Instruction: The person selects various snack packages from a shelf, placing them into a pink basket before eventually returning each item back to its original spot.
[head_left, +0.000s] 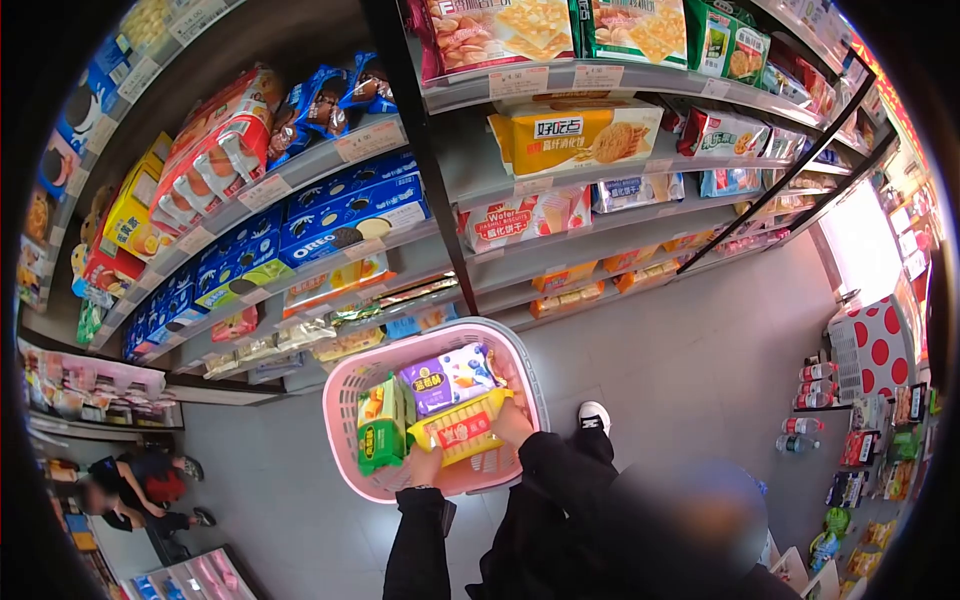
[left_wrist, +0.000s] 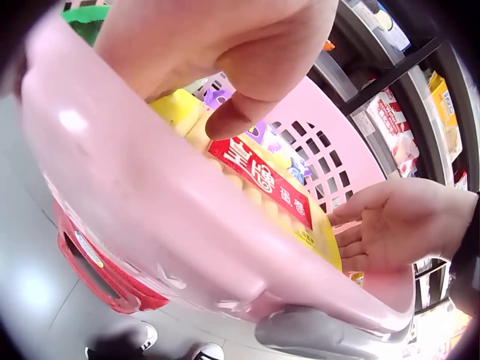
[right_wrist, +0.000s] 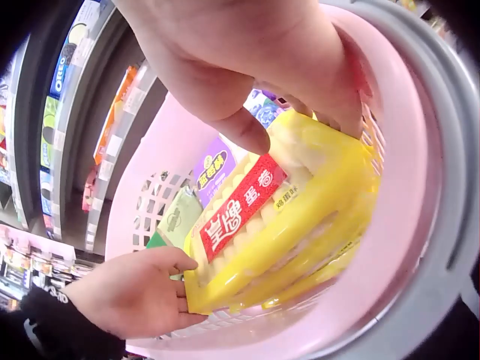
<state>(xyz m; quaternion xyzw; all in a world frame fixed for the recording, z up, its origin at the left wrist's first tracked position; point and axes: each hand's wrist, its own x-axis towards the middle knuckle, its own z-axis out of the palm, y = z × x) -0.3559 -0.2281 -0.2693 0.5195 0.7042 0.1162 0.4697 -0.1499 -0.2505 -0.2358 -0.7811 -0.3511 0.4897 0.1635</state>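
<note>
Left hand (head_left: 425, 467) and right hand (head_left: 513, 425) each clasp an end of the yellow packet (head_left: 462, 430) inside the pink basket (head_left: 333, 405) (already crowded). Risk: pressed down hard, its contents could crush.

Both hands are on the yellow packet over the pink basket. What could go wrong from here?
The yellow packet is gripped at both ends by the left hand and right hand; squeezing may break what's inside. Pushed down hard, it could crush the purple packet and green packet already in the pink basket. Its end may snag the rim.
</note>
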